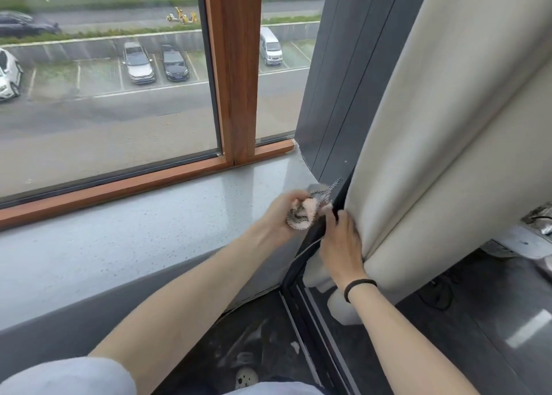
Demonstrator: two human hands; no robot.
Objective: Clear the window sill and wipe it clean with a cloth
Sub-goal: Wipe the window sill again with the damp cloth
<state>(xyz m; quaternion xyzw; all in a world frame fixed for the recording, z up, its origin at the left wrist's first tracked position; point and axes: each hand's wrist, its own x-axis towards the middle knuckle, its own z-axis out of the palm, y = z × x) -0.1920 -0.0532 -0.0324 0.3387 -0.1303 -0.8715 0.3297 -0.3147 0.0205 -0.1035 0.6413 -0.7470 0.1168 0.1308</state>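
Both hands up at the rt end of the sill [149,215]: left hand [279,212] clenched round the bunched cloth [301,217], right hand [343,242] vs curtain [433,155] edge, grip can't tell.

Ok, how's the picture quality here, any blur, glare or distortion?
Head view: soft, even daylight, no hard shadows; the cloth in the left hand is motion-blurred; a pale sheen lies on the sill; the wide lens bows the curtain edges.
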